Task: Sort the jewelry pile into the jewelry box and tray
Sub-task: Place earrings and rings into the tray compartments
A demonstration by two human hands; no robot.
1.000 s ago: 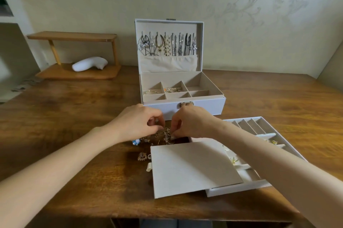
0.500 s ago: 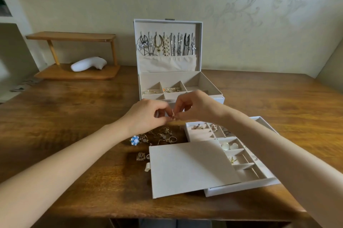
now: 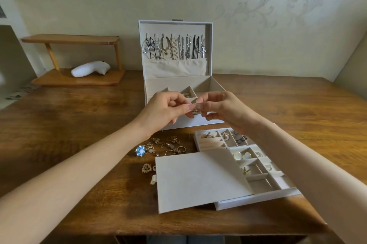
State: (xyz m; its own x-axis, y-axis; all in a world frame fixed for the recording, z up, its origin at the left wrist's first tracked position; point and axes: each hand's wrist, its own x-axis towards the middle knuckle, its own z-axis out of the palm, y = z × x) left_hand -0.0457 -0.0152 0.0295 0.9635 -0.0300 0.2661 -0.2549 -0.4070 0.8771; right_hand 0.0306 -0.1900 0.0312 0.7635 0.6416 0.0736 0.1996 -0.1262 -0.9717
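My left hand (image 3: 166, 108) and right hand (image 3: 224, 110) are jointly pinching one small gold piece (image 3: 195, 105). It is hanging over the front of the box (image 3: 178, 82); the tray (image 3: 258, 199) is lying nearer my right hand.

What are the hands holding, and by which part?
A small gold jewelry piece, pinched between the fingertips of the left hand and right hand, one from each side. Too small to tell which part.
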